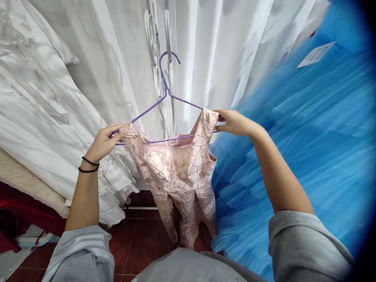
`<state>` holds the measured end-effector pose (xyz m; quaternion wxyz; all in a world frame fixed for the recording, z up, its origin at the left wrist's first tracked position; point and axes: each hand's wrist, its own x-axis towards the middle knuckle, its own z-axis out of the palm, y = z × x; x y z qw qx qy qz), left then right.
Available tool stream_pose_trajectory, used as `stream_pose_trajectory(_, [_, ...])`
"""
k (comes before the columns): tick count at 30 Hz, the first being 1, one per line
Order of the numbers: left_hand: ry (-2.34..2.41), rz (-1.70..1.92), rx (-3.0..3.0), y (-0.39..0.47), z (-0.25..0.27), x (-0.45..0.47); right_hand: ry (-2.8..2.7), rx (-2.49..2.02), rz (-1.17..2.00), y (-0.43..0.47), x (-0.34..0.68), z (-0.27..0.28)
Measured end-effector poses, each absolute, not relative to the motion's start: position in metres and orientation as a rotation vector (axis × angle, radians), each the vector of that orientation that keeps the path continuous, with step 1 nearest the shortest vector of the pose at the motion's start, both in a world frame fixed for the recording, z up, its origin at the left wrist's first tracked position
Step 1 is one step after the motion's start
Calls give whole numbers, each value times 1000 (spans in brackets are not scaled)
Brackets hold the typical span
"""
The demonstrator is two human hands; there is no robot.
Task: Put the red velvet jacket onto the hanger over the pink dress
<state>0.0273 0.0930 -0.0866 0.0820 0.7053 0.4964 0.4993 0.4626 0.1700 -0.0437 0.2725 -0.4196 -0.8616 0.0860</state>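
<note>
While facing white drapery (202, 51), holds a pink dress (179, 168) on a purple hanger (166, 90), mid-view, between both arms. Grips one end of the hanger with left hand (102, 143): fingers above, thumb below, nearly closed, tips at the outer edge of the near shoulder strap. Does likewise at the other end with right hand (235, 123): thumb and fingers curled, nearly closed about the hanger's corner, beside the second strap. Cannot tell whether pinching cloth as well.

On the dress: floral pattern with metallic glints, wide straps over the hanger's sloping arms, crossbar showing across the neck opening, skirt in folds above dark red floor tiles (126, 243). Points hanger hook upward, before a white scrolled frame (150, 35); cannot tell whether touching.

To the left: white garments (58, 90), ruffled lower down; below these, glittering beige cloth (29, 182) and red cloth (35, 211). To the right: layered blue tulle (293, 137), close beside the dress, behind right forearm, with a printed white card (315, 54) high up. Wears gray sleeves (82, 254) and two black bands (88, 170) at left wrist.
</note>
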Motion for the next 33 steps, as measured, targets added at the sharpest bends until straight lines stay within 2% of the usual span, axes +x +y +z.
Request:
stream_pose_trajectory(3, [1399,1508,1965,89,-78,24,-2335,-834,578,171,472,-45])
stream_pose_trajectory(6, [1503,1514,1969,90,-65,31,-2206,-818,728,171,469,-45])
stream_pose_trajectory(10, [1674,1456,2134,96,-58,44,-1946,-915,592,177,453,-57])
stream_pose_trajectory(17, [1518,1958,1948,113,-83,54,-1649,-801,429,183,440,-83])
stream_pose_trajectory(22, [1664,1741,2070,110,-84,49,-1701,-882,300,179,442,-87])
stream_pose_trajectory(27, [1769,1588,2309,103,-78,55,-1835,-1083,-6,173,438,-88])
stream_pose_trajectory(30, [1755,1877,2346,104,-97,59,-1783,-1037,-141,168,436,-95])
stream_pose_trajectory(33, [1759,2440,1886,97,-150,51,-1599,-986,-263,162,453,-131])
